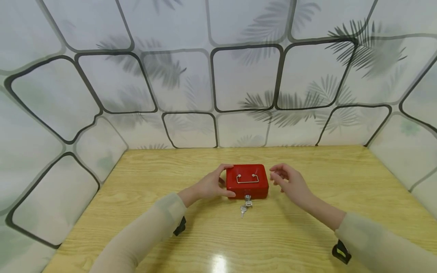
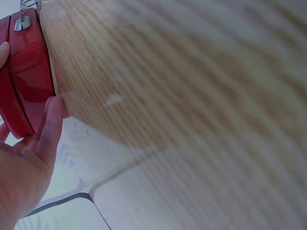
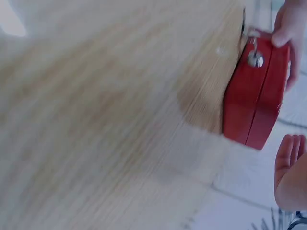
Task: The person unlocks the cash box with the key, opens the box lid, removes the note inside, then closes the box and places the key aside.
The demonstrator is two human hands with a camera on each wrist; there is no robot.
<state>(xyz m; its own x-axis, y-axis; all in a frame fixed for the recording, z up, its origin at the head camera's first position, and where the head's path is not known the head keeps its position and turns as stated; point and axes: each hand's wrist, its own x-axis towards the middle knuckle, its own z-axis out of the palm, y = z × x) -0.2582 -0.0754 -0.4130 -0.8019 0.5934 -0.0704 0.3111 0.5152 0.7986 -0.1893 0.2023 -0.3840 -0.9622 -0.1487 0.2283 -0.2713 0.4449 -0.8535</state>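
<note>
A red metal cash box (image 1: 247, 185) with a wire handle (image 1: 247, 179) folded down on its lid stands closed on the table. A key (image 1: 243, 209) hangs from the lock (image 1: 248, 201) at its front. My left hand (image 1: 215, 184) grips the box's left end, the thumb at the front corner and the index finger at the back one. In the left wrist view its fingertips touch the red side. To the right, my right hand (image 1: 290, 184) hovers apart from the box with loosely bent fingers and nothing in them; the right wrist view shows a gap between them.
The wood-grain table (image 1: 164, 235) spreads around the box. Behind and at both sides rises a pale wall covering (image 1: 246, 79) with dark outlined shapes and grey leaves. A black wrist device (image 1: 341, 252) hangs under each sleeve.
</note>
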